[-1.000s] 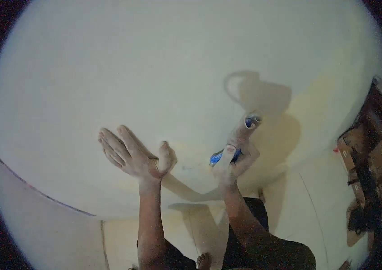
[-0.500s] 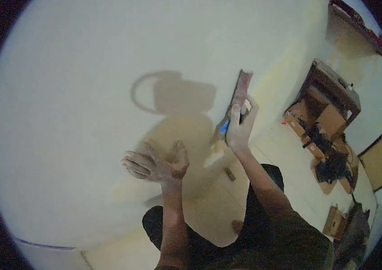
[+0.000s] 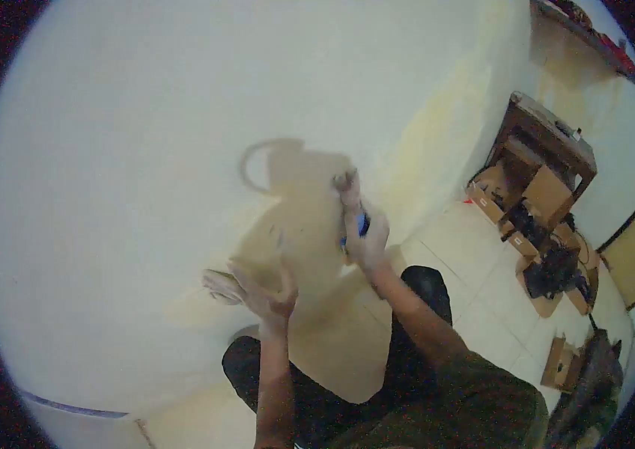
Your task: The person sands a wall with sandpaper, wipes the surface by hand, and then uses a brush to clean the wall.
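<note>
My left hand point(image 3: 256, 293), dusted with pale powder, is open with its fingers spread beside the wall point(image 3: 123, 165); nothing is in it. Farther right, my right hand point(image 3: 370, 236) is closed around a long, narrow tool point(image 3: 347, 191) with a blue part showing near the fingers. The tool stands nearly upright against the wall, its far end blurred. Shadows of my head and body fall on the wall between and above the hands.
A wooden table point(image 3: 550, 135) stands at the right, with open cardboard boxes point(image 3: 546, 196) and dark items below. Another box point(image 3: 561, 364) lies on the tiled floor point(image 3: 475, 314). A shelf point(image 3: 583, 34) is at the upper right. My knees are below the hands.
My right hand has moved left and slightly down with the tool, which now looks foreshortened. My left hand remains open in nearly the same place. The view has shifted a little.
</note>
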Demonstrator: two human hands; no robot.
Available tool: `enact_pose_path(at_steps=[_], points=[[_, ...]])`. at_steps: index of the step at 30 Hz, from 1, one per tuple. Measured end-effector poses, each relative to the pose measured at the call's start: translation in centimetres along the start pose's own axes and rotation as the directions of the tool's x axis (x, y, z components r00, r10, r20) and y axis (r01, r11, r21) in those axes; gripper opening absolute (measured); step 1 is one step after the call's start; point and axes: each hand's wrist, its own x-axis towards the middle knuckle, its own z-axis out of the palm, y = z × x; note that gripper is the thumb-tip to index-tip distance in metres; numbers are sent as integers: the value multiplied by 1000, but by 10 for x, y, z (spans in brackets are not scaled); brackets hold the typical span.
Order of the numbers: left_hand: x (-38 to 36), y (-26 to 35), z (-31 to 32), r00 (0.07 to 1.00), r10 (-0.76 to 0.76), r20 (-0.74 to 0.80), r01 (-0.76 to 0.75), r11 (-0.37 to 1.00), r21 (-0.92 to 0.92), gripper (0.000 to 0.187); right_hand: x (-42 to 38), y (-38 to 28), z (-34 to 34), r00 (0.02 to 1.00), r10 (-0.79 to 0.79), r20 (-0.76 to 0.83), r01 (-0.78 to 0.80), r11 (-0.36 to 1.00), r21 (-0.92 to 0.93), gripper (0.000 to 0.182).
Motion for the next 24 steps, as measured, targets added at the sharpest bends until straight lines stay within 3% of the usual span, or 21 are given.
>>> enact_pose_path(at_steps=[2,4,5,8,10,14,17,20,24], points=[[-10,4,-5,998,54,-17,-51,988,146,111,-12,9,-3,998,-44,37,43,999,15,41],[-38,-9,11,988,150,-26,-139,960,241,107,-18,22,9,928,-309,-207,306,951,-50,43],[-43,-12,22,979,202,-32,-184,939,291,106,-1,21,13,908,-357,-221,375,926,45,41],[-61,-20,41,989,150,2,-144,938,315,106,26,4,-3,816,-542,-201,525,841,-132,41],[-64,-20,40,985,170,11,-161,905,394,112,-7,42,5,849,-502,-166,481,863,-153,40],[-55,-14,40,970,239,-45,-198,883,425,117,-26,47,-1,894,-441,-75,434,896,-97,41],[-55,-12,38,969,241,-61,-202,905,374,118,11,10,0,855,-502,-129,497,865,-76,41],[-57,-13,36,985,173,1,-161,913,375,119,5,30,8,809,-553,-199,556,830,-47,41],[-54,-8,39,980,193,-41,-168,926,339,116,-9,31,8,817,-549,-177,548,834,-56,40]])
